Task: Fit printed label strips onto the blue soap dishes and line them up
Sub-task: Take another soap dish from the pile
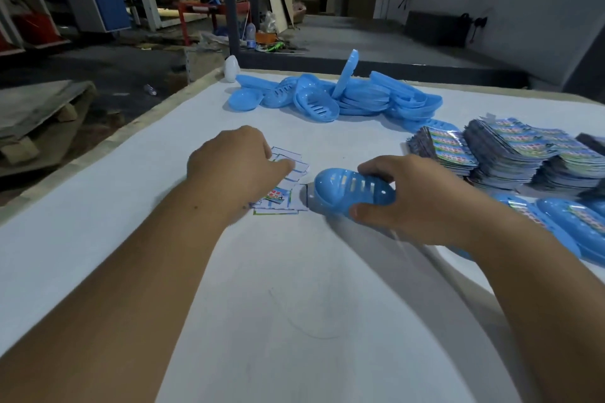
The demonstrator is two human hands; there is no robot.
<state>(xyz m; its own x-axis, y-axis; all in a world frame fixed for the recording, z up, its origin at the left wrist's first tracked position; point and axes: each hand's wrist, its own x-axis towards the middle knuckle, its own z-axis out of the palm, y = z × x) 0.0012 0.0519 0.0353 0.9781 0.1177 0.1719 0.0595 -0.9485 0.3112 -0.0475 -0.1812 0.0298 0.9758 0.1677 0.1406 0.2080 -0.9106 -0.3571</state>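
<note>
Blue plastic was what the right hand (402, 203) had hold of: one soap dish (352, 188), turned slotted bottom up, resting on the white-covered bench (114, 206) near its middle. It looked light and stiff, a thin moulded shell, smooth enough to slide about on the cloth if nudged. I judged the long sides the sensible place to grasp it, and that was how it was held, thumb along the near rim and fingers curled over the far one, closed around the shell.

Just beside its left end lay a small loose heap of label strips (284, 180), thin printed paper that would be floppy and easy to crease, best lifted by an edge. The left hand (239, 167) was down on that heap with its fingers bent onto the paper; whether it had actually pinched a strip or was only pressing on them I could not tell, since the fingertips were hidden.

Toward the far edge sat a jumbled pile of bare dishes (327, 98), stacks of printed labels (510, 150) stood at the right edge, and finished labelled dishes (573, 226) lay nearer, at the right.
</note>
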